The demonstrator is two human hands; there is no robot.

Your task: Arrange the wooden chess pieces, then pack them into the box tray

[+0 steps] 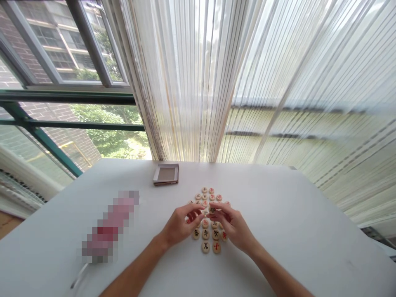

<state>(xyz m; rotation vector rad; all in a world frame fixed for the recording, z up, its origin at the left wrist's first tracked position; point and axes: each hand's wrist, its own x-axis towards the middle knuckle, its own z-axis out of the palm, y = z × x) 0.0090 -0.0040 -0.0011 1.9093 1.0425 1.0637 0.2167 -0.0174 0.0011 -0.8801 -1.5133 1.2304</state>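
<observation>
Round wooden Chinese chess pieces with red and black characters lie in a diamond-like cluster on the white table. My right hand (232, 225) reaches in from the right, its thumb and fingers closed around a dark-marked Chinese chess piece (212, 209). From the left, my left hand (183, 222) hovers over the cluster with fingers curved and a gap between thumb and index finger. Just past its fingertips is another black-marked piece (205, 213). At the near end lie a black-marked piece (206, 246) and a red-marked piece (216, 247). Both hands cover some pieces.
A shallow open box (166, 174) sits toward the table's far edge. On the left lies a blurred-out pinkish object (108, 227) with a white cable (79, 275). Behind the white table (293, 222) hang sheer curtains (192, 82) beside a window.
</observation>
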